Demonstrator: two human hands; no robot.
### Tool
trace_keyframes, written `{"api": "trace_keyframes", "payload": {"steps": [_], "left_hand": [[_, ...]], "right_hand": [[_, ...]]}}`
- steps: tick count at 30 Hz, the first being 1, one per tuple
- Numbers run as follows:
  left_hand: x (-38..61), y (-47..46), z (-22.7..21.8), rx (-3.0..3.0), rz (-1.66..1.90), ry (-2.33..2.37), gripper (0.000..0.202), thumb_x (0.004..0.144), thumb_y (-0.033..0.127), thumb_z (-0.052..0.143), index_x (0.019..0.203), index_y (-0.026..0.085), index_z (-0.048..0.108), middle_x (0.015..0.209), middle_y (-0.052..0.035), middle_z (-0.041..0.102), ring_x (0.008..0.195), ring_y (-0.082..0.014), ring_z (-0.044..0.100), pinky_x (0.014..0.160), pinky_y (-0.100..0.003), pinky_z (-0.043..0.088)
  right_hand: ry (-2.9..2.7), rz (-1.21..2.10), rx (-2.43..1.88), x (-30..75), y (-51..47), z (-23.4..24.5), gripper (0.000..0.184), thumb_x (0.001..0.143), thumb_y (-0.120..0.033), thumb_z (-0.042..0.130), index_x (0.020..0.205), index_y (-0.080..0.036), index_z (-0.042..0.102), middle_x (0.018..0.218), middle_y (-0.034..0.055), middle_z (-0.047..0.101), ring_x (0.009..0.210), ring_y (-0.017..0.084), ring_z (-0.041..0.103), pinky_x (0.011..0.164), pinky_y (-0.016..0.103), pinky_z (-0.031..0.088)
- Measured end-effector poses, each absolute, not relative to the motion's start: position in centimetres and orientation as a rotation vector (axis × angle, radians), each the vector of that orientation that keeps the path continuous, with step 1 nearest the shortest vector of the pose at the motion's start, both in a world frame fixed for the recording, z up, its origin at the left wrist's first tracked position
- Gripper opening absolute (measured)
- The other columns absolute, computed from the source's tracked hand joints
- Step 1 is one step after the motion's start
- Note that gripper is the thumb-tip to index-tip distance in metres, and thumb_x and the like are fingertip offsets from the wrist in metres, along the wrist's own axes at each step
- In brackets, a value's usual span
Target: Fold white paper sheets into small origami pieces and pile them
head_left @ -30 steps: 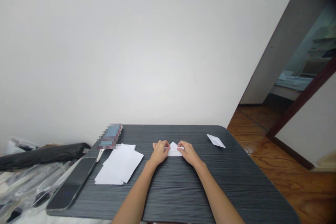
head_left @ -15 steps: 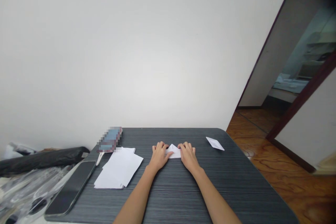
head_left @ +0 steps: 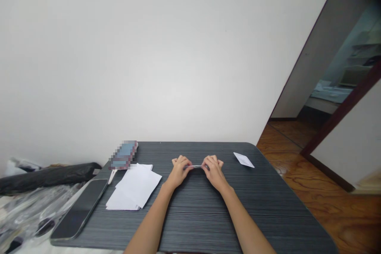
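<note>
Between my hands a small folded piece of white paper [head_left: 196, 166] is seen nearly edge-on, as a thin pale line above the dark table [head_left: 196, 214]. My left hand [head_left: 179, 170] pinches its left end between thumb and fingers. The right end is pinched the same way by my right hand [head_left: 213, 168]. Much of the paper is hidden behind my fingers. To the right of my right hand lies another folded white paper [head_left: 244, 160], flat and diamond-shaped.
Left of my hands is a loose stack of white sheets [head_left: 133, 188]. A dark phone [head_left: 80, 208] lies at the table's left edge, and a blurred-out item [head_left: 123, 154] sits behind the sheets. Plastic-wrapped things [head_left: 32, 206] are beyond the left edge. A white wall [head_left: 178, 67] rises behind the table.
The folded paper lay flat with its pointed top showing; now it is tilted up edge-on. Both hands have gone from pressing on it to pinching its ends.
</note>
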State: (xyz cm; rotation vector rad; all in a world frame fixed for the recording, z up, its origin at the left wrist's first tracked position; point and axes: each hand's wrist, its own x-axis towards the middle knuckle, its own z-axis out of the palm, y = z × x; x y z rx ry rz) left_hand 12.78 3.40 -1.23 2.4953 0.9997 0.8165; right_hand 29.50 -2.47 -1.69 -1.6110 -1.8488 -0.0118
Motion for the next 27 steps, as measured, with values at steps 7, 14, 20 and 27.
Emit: {"api": "trace_keyframes", "payload": {"steps": [7,14,20,27], "left_hand": [[12.2,3.8,-1.8,2.660,0.689,0.710,0.013,0.079,0.018,0.043,0.077,0.015,0.056,0.082,-0.0044,0.054,0.082,-0.0140,0.045,0.074,-0.026,0.033],[12.2,4.4,-2.1,2.444,0.708,0.767,0.018,0.079,0.021,0.042,0.084,0.016,0.058,0.077,-0.0028,0.058,0.072,-0.0128,0.051,0.068,-0.023,0.037],[12.7,5.0,-3.4,2.323,0.871,0.956,0.016,0.073,0.015,0.046,0.086,0.015,0.054,0.074,-0.0018,0.055,0.069,-0.0127,0.050,0.066,-0.024,0.038],[12.8,4.9,-3.9,2.517,0.831,1.004,0.021,0.074,0.009,0.040,0.086,0.016,0.056,0.081,-0.0047,0.046,0.076,-0.0144,0.045,0.071,-0.028,0.037]], "right_hand": [[-2.089,0.071,-1.459,30.0,-3.0,-1.6,0.013,0.079,-0.012,0.042,0.079,-0.019,0.053,0.081,0.0019,0.053,0.082,0.015,0.043,0.072,0.029,0.026],[-2.000,0.250,-1.478,30.3,-1.8,-3.1,0.021,0.082,-0.022,0.037,0.074,-0.018,0.055,0.077,0.0023,0.056,0.078,0.015,0.047,0.072,0.028,0.030],[-1.799,0.362,-1.597,30.4,-0.3,-4.7,0.023,0.078,-0.023,0.040,0.098,-0.020,0.053,0.089,0.0035,0.057,0.085,0.017,0.048,0.078,0.031,0.029],[-1.835,0.185,-1.728,29.7,-0.7,-4.0,0.024,0.076,-0.020,0.043,0.096,-0.024,0.054,0.089,0.0044,0.052,0.088,0.019,0.044,0.073,0.033,0.030]]}}
